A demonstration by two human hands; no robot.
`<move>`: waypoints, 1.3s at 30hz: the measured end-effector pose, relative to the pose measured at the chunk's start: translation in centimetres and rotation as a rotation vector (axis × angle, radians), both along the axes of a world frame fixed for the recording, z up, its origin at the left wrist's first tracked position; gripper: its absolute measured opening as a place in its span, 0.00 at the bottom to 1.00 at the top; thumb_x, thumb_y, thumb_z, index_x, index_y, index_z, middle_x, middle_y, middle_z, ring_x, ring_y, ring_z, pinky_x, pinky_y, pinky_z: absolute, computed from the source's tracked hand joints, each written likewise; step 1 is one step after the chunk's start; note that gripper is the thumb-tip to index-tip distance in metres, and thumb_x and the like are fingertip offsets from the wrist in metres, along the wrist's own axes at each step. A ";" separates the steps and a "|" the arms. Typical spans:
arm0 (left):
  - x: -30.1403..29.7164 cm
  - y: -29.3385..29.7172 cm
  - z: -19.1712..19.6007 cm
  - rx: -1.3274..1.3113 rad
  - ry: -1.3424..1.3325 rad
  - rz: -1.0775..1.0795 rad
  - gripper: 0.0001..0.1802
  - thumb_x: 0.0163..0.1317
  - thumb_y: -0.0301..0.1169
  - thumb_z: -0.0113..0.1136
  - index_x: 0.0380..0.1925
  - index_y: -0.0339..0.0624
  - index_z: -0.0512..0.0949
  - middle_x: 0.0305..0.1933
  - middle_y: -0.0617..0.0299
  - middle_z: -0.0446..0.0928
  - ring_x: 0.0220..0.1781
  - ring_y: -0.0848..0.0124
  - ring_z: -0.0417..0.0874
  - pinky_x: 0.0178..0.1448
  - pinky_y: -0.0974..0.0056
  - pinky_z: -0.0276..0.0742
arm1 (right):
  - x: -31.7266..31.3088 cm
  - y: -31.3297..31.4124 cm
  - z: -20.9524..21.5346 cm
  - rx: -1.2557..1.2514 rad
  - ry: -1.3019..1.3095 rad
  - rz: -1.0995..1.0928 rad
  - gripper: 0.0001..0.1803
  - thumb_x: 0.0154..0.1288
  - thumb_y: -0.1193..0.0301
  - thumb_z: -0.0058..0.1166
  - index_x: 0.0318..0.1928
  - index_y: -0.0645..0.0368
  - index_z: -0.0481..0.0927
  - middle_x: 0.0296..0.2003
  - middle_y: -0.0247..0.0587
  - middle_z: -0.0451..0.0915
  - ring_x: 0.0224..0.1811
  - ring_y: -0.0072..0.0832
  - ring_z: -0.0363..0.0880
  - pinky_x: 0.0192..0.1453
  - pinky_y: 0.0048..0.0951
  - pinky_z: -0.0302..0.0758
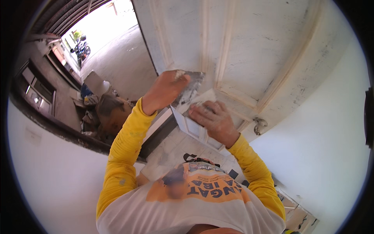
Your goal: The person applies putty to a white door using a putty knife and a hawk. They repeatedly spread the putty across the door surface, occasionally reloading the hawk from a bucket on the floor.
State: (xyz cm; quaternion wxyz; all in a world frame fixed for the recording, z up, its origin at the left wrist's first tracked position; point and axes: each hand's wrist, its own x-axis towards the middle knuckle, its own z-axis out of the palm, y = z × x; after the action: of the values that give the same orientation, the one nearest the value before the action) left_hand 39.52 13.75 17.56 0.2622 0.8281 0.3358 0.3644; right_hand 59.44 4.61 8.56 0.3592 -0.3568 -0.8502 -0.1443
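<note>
My left hand (165,90) is closed on the edge of a flat grey metal plate (193,82) smeared with white putty. Close beside it, on the right, my right hand (214,119) grips a thin, pale putty knife (207,96), its blade angled up towards the plate. Whether the blade touches the plate I cannot tell. The fingers of the right hand are dusted white, and its grip is partly hidden. Just beyond both hands stands a white panelled door (253,43) with beige-looking moulding lines and dark scuffs.
A round metal doorknob (260,125) sticks out to the right of my right hand. White walls (311,152) flank me. At the left, past the doorway, lie piled boxes and bags (107,111). Farther out, a motorcycle (80,50) is parked on a concrete floor (120,54).
</note>
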 end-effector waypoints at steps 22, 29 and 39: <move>-15.3 -3.6 -10.8 0.524 0.364 0.353 0.26 0.61 0.19 0.46 0.61 0.37 0.72 0.45 0.42 0.74 0.45 0.46 0.72 0.50 0.53 0.68 | 2.3 10.1 0.7 -0.056 0.975 -0.301 0.26 0.75 0.69 0.44 0.69 0.64 0.64 0.65 0.59 0.69 0.70 0.51 0.64 0.73 0.39 0.60; -17.8 -6.1 -14.3 0.441 0.302 0.327 0.29 0.58 0.17 0.46 0.62 0.37 0.71 0.49 0.41 0.75 0.48 0.44 0.73 0.56 0.52 0.67 | 3.3 7.3 -1.6 -0.135 0.934 -0.203 0.25 0.75 0.72 0.44 0.69 0.65 0.64 0.65 0.56 0.70 0.68 0.45 0.68 0.71 0.35 0.62; -16.5 -5.4 -13.9 0.496 0.212 0.248 0.28 0.56 0.18 0.47 0.59 0.31 0.73 0.49 0.42 0.76 0.47 0.45 0.75 0.55 0.56 0.69 | 2.3 9.7 -1.6 -0.221 1.131 -0.232 0.26 0.73 0.74 0.42 0.69 0.64 0.63 0.66 0.63 0.66 0.70 0.52 0.64 0.74 0.39 0.59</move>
State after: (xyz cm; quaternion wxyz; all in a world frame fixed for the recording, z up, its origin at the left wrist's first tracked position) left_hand 23.04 8.32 3.63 -0.0314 0.8528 0.3607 0.3763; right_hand 61.76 14.36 7.00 0.6995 -0.5046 -0.4918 0.1193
